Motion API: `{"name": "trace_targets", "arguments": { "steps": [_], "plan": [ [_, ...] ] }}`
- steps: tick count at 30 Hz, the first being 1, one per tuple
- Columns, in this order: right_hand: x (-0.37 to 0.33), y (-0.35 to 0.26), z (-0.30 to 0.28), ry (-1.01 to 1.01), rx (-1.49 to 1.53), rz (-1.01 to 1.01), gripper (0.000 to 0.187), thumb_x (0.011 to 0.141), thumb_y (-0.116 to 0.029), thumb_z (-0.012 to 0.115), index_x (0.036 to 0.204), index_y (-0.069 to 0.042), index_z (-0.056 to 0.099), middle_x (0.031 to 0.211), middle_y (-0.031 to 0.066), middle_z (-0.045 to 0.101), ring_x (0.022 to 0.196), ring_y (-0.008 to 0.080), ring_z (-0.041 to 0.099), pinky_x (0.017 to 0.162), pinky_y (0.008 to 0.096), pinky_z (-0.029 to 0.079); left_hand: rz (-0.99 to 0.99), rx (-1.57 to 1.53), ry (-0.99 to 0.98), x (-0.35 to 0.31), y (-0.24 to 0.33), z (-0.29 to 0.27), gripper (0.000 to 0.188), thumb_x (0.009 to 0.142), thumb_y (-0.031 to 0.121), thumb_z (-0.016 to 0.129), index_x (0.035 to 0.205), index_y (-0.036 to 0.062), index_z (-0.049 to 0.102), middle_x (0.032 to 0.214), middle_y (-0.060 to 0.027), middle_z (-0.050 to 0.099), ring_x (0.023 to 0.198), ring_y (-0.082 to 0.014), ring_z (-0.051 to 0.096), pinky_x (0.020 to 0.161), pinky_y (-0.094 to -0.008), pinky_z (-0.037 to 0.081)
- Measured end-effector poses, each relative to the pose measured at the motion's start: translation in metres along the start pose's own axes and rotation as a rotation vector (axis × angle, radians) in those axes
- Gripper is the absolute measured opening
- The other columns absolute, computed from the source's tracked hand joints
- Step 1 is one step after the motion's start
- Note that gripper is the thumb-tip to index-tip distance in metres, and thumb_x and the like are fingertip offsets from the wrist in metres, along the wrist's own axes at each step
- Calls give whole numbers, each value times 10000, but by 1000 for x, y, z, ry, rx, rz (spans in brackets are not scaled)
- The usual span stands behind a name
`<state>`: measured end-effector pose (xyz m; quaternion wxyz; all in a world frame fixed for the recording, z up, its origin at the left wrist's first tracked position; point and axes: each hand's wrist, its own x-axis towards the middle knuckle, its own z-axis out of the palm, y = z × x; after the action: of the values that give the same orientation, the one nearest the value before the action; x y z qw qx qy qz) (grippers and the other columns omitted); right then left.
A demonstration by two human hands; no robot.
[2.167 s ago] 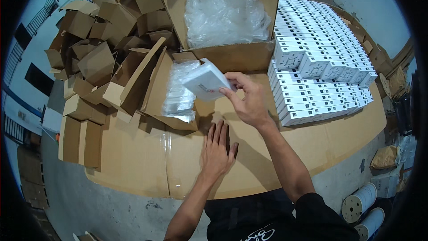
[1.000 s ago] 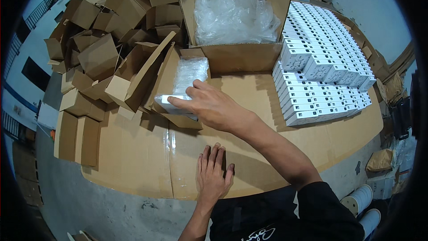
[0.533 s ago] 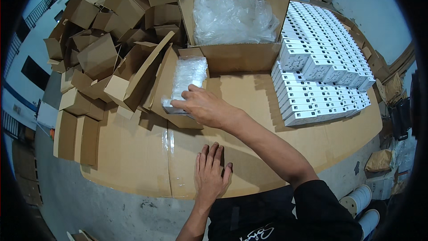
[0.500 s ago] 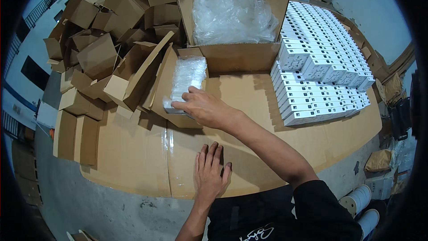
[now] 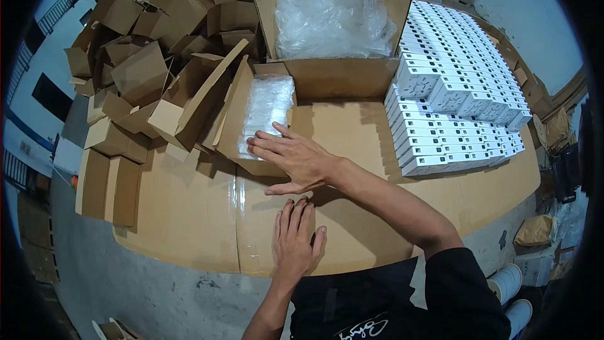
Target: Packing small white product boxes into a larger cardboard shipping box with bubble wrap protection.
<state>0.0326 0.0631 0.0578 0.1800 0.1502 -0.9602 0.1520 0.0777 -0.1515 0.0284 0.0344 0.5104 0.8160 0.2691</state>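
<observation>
My right hand (image 5: 296,158) reaches over the near end of a small open cardboard box (image 5: 255,167), its fingers spread and its thumb held apart. Inside that box lies a row of items in clear plastic wrap (image 5: 269,104); my fingertips hide the nearest of them, and I cannot tell whether they touch. My left hand (image 5: 294,239) rests flat on the cardboard-covered table (image 5: 189,226), close to its front edge, fingers stretched forward and holding nothing.
Behind the small box stands a large carton (image 5: 340,79) filled with clear plastic bags (image 5: 333,16). Stacked white boxes (image 5: 453,126) occupy the right side. A heap of empty brown boxes (image 5: 135,75) covers the far left, and white spools (image 5: 506,283) stand on the floor at right.
My right hand has opened from a bent-finger grip at the wrapped items' near end and drawn slightly back toward me. My left hand stays in place.
</observation>
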Motion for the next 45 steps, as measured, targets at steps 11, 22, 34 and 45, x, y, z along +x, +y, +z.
{"name": "trace_targets", "arguments": {
  "steps": [11,22,34,45],
  "plan": [
    [-10,-26,-15,-89,-106,111,932,874,-587,620,1537,-3,324,1607,153,333,1517,312,256,1261,530,126,-55,-88,0,3,-4,4,638,855,177,741,1403,-28,488,1374,-249,503,1328,-424,442,1147,-512,325],
    [-120,-61,-47,318,182,540,786,847,-200,717,1521,-36,348,1516,212,408,1445,392,343,1201,468,293,-417,-346,771,109,-36,-3,1329,662,345,955,1577,-15,61,1593,-290,175,1486,-431,220,1224,-513,233],
    [-153,-93,-43,188,229,559,683,875,-193,684,1475,-31,400,1460,205,461,1384,374,412,1169,468,332,-453,-362,744,137,-40,-7,1357,665,374,932,1540,-107,14,1588,-324,153,1492,-436,195,1247,-484,183],
    [-153,-86,-53,251,199,521,638,862,-134,690,1429,-10,423,1343,244,507,1257,419,490,1084,469,410,-201,-658,479,100,-65,-26,1253,712,164,906,1555,-63,8,1542,-262,292,1418,-350,364,1176,-422,326]
  ]
}}
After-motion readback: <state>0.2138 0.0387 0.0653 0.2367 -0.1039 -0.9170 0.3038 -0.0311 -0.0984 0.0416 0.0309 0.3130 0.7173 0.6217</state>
